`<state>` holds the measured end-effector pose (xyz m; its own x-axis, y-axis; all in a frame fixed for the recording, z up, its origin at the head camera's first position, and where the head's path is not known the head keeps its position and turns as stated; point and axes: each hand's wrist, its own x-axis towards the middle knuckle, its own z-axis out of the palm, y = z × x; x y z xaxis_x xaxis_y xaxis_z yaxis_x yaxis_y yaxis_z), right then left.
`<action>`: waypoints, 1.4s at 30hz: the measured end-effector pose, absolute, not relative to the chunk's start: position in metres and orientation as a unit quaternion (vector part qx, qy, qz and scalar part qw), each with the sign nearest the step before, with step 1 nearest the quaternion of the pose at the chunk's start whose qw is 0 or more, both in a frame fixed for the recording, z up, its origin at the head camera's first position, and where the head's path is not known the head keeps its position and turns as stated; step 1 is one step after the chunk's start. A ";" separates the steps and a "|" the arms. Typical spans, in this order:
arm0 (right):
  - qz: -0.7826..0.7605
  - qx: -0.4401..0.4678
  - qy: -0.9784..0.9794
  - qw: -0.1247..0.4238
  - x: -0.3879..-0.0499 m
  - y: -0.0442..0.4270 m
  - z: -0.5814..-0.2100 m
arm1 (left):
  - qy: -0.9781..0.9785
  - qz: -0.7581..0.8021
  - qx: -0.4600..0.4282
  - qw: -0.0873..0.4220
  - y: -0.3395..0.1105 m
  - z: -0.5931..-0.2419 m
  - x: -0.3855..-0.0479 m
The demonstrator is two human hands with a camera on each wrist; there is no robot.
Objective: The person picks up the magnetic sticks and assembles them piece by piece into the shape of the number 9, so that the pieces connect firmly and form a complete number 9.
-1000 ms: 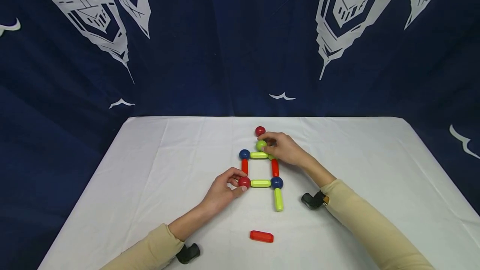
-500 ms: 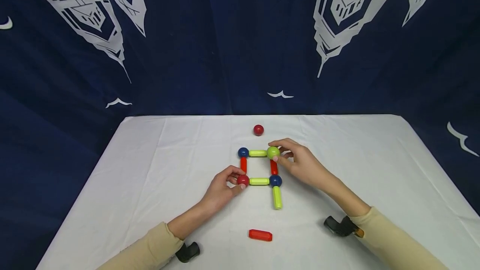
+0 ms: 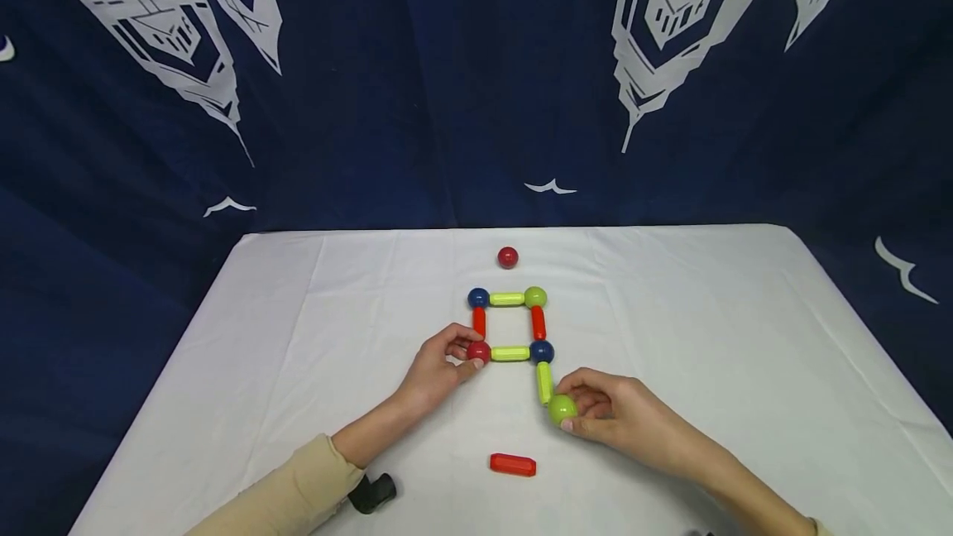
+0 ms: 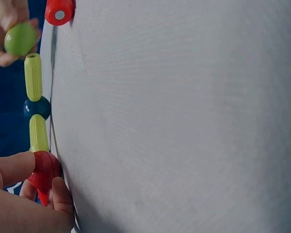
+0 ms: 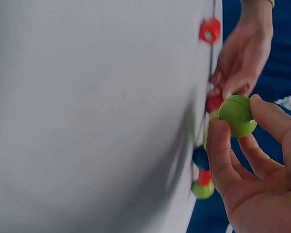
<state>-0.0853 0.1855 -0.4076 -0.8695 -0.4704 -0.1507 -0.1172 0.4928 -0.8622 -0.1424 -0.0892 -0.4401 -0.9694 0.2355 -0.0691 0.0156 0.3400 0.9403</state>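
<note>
My left hand pinches the red ball at the near left corner of a square of rods and balls. A blue ball, a green ball and another blue ball form the other corners, joined by red and yellow-green rods. From the near right blue ball a yellow-green rod sticks out toward me. Between thumb and fingers, my right hand holds a second green ball close to that rod's free end; whether they touch I cannot tell.
A loose red rod lies on the white table in front of the square. Behind it, near the far edge, sits a single red ball. A dark blue printed cloth hangs beyond the table.
My right hand has carried the green ball from the far side, past the square's far right corner, toward me to the projecting rod. My left hand has stayed on the red ball.
</note>
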 end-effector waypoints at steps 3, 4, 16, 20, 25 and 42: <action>-0.486 -0.181 0.833 0.194 -0.079 0.183 -0.414 | 0.814 0.567 0.075 0.099 -0.089 -0.440 -0.144; -0.490 -0.180 0.831 0.195 -0.078 0.182 -0.416 | 0.814 0.568 0.076 0.100 -0.089 -0.440 -0.145; -0.457 -0.190 0.846 0.198 -0.081 0.178 -0.428 | 0.811 0.569 0.087 0.106 -0.088 -0.440 -0.146; -0.461 -0.200 0.842 0.198 -0.082 0.180 -0.430 | 0.815 0.564 0.088 0.099 -0.088 -0.441 -0.146; -0.473 -0.203 0.834 0.201 -0.082 0.181 -0.432 | 0.821 0.555 0.086 0.098 -0.088 -0.442 -0.146; -0.479 -0.198 0.832 0.199 -0.079 0.177 -0.434 | 0.847 0.513 0.115 0.074 -0.093 -0.420 -0.097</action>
<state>-0.0788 0.1769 -0.4338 -0.8426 -0.5200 -0.1404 -0.1395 0.4624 -0.8756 -0.0969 -0.0931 -0.4201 -0.9624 0.2716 -0.0071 0.1196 0.4470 0.8865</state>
